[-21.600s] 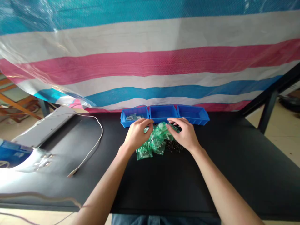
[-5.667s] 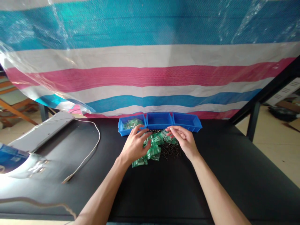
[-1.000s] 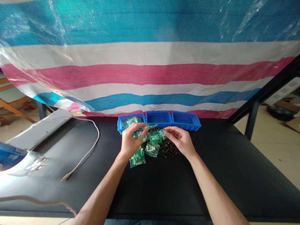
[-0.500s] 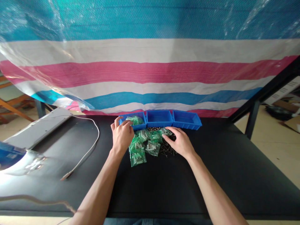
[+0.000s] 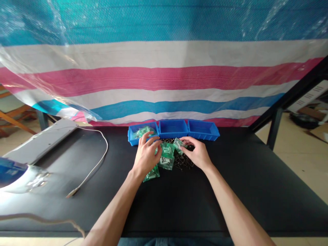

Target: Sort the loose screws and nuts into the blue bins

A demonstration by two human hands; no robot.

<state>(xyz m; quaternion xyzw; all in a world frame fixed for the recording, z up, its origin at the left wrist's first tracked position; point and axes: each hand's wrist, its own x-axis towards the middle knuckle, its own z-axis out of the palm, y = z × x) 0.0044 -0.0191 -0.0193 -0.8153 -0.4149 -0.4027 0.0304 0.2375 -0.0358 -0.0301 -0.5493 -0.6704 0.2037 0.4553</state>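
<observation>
My left hand [image 5: 148, 153] is over the left part of a pile of small green bags, its fingers apart and nothing held in them. My right hand [image 5: 196, 152] pinches a small green bag [image 5: 179, 145] at the pile's right end. Other green bags [image 5: 166, 162] with small pale pieces inside lie between the hands. Dark screws [image 5: 183, 161] are heaped beneath and beside my right hand. Behind the pile, the left blue bin [image 5: 133, 136] holds some green bags, while the middle blue bin [image 5: 173, 129] and right blue bin [image 5: 203, 130] show bare floors.
A white cable [image 5: 95, 168] curves over the black table [image 5: 179, 208] on the left, near a grey panel [image 5: 55, 138]. A blue and clear plastic package [image 5: 15, 174] lies at the left edge. Striped sheeting [image 5: 164, 78] hangs behind the bins.
My left hand has moved from the left bin rightward and down over the bags. My right hand has closed on the rightmost bag, which is now lifted and tilted.
</observation>
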